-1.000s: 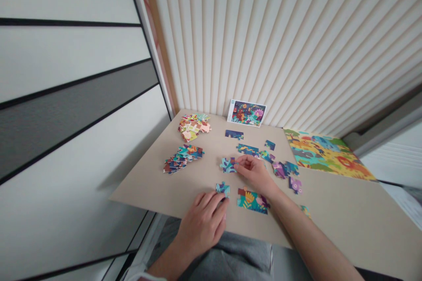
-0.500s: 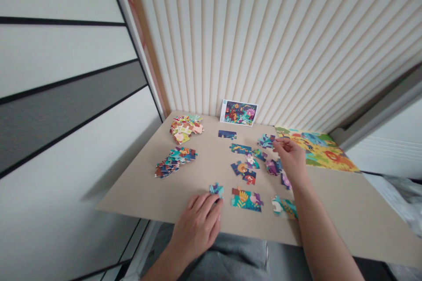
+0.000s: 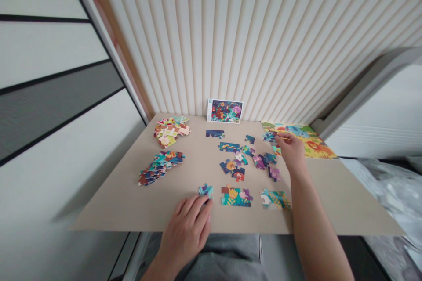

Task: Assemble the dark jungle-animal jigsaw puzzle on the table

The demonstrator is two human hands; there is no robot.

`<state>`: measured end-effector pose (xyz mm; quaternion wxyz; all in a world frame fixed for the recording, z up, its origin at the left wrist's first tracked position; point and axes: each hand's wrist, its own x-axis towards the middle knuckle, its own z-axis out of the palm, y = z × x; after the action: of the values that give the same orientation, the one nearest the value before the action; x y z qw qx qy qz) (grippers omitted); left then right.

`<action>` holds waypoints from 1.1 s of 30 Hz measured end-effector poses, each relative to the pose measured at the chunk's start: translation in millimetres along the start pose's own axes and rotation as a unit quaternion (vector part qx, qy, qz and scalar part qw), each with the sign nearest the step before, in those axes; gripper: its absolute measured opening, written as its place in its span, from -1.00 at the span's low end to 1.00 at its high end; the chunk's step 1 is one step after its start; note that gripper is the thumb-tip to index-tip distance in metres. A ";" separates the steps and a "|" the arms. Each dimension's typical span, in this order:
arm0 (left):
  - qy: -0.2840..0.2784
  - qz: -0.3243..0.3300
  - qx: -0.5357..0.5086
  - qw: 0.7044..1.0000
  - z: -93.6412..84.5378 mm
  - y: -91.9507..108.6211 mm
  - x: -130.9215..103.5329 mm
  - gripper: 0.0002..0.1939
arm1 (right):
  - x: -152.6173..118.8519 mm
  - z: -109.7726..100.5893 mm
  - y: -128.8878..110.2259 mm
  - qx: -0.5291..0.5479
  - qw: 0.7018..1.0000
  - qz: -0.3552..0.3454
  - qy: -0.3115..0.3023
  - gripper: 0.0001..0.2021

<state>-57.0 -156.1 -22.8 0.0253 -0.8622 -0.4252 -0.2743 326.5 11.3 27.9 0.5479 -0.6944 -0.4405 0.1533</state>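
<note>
Blue puzzle piece (image 3: 269, 136) pinched in outstretched right grip (image 3: 292, 149), left grip (image 3: 189, 222) palm-down, loosely open

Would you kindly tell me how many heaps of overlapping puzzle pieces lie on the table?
2: a red-and-cream heap at the far left of the table, and a blue-and-teal heap nearer, beyond the left hand. Pieces within may be hidden.

Scattered puzzle pieces (image 3: 238, 173) are crowding the way between my left hand (image 3: 188, 225) and right hand (image 3: 292, 150). Right of my right forearm (image 3: 310, 215), the tabletop (image 3: 339, 202) is offering room; a picture card (image 3: 225, 111) is standing behind the pieces.
</note>
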 end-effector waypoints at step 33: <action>0.014 0.002 -0.003 1.000 2.0 -0.1 0.6 -0.65 | -53.1 77.4 -10.3 -0.195 0.887 -0.273 -0.318 -0.51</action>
<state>-55.8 -155.1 -24.2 0.0292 -0.8590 -0.4227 -0.2875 238.1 18.4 -4.5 0.2523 -0.5538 -0.7842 0.1214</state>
